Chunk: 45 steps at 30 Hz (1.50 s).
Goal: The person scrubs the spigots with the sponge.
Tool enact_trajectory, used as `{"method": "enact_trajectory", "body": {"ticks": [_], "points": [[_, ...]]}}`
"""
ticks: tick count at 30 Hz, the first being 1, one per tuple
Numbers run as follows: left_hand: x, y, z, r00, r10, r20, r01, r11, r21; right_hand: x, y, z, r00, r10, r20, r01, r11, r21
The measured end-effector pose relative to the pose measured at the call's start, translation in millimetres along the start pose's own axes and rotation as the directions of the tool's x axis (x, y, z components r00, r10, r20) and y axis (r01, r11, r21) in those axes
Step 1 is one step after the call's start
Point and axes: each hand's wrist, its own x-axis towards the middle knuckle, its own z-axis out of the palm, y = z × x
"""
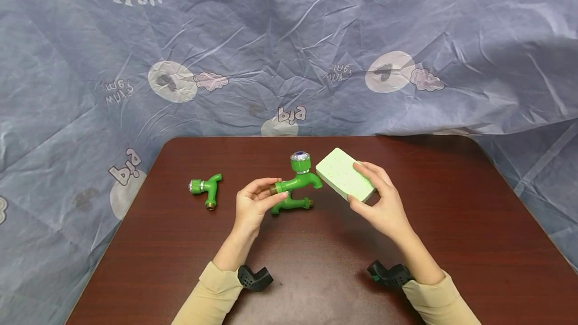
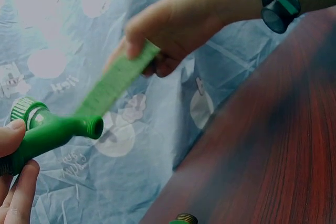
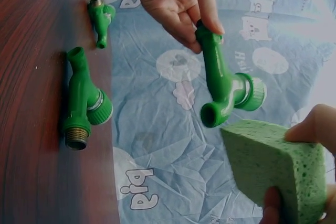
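My left hand [image 1: 253, 207] pinches a green faucet [image 1: 298, 182] by its threaded inlet end, above the table. The faucet's ribbed knob points up and its spout points right. Between thumb and fingers my right hand [image 1: 384, 204] grips a pale green sponge [image 1: 345, 174], tilted, close to the spout. In the right wrist view the sponge [image 3: 273, 166] lies just below the spout of the held faucet [image 3: 215, 77]; whether they touch I cannot tell. A second green faucet [image 1: 293, 203] lies on the table behind the left fingertips, partly hidden by the held one.
A third green faucet [image 1: 207, 189] lies on the left of the dark red wooden table [image 1: 316, 260]. Behind the table's far edge hangs a wrinkled blue-grey printed cloth [image 1: 253, 64]. Each wrist wears a black camera mount [image 1: 255, 278].
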Motion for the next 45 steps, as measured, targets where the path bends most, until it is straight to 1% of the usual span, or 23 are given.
{"method": "enact_trajectory", "body": {"ticks": [4,8,12,18,23,26,28,30,33,36,40,41,43,45], "points": [[-0.2,-1.0,2.1,0.999,0.045,0.008,-0.046,0.998,0.039,0.1,-17.2,-1.4,0.997,-0.062,-0.048,0.065,0.996,0.068],[-1.1,-1.3,3.9,0.997,0.073,0.029,-0.075,0.994,0.079,0.5,-34.8,-3.2,0.991,-0.120,-0.063,0.126,0.985,0.120],[-2.3,-0.3,4.8,0.996,0.074,0.040,-0.078,0.992,0.104,0.1,-38.9,-2.2,0.986,-0.158,-0.051,0.164,0.977,0.136],[-3.6,1.5,5.2,0.997,0.061,0.053,-0.068,0.988,0.136,-1.1,-37.2,1.2,0.978,-0.206,-0.024,0.207,0.966,0.155],[-4.5,1.0,5.6,0.997,0.054,0.051,-0.061,0.988,0.140,-1.9,-36.0,3.8,0.965,-0.261,-0.019,0.260,0.948,0.182],[-5.5,-1.0,7.2,0.995,0.054,0.083,-0.066,0.987,0.146,-2.3,-37.5,6.9,0.950,-0.312,0.010,0.308,0.941,0.144],[-6.4,-2.7,8.6,0.992,0.063,0.110,-0.079,0.986,0.147,-2.5,-39.5,9.0,0.943,-0.332,0.029,0.328,0.939,0.105],[-7.0,-4.6,9.7,0.988,0.080,0.131,-0.098,0.985,0.144,-2.4,-41.9,10.5,0.941,-0.337,0.033,0.334,0.940,0.072],[-7.2,-5.8,10.3,0.985,0.111,0.130,-0.131,0.979,0.155,-2.0,-44.6,10.6,0.947,-0.320,0.006,0.320,0.946,0.046],[-7.0,-5.5,10.2,0.985,0.121,0.124,-0.142,0.973,0.181,-1.9,-45.0,10.1,0.955,-0.295,-0.032,0.296,0.955,0.021],[-6.5,-4.6,9.9,0.987,0.113,0.116,-0.135,0.970,0.204,-1.9,-22.5,13.1,0.961,-0.267,-0.077,0.267,0.964,0.001],[-6.5,-4.7,9.8,0.987,0.110,0.113,-0.132,0.970,0.206,-1.9,-21.0,13.2,0.961,-0.265,-0.081,0.266,0.964,0.007],[-6.5,-5.1,9.7,0.988,0.109,0.107,-0.130,0.968,0.213,-2.2,-19.3,12.7,0.962,-0.266,-0.069,0.268,0.963,0.019],[-6.7,-5.5,9.8,0.989,0.108,0.104,-0.128,0.968,0.217,-2.4,-30.3,10.7,0.960,-0.277,-0.038,0.278,0.960,0.036]]}}
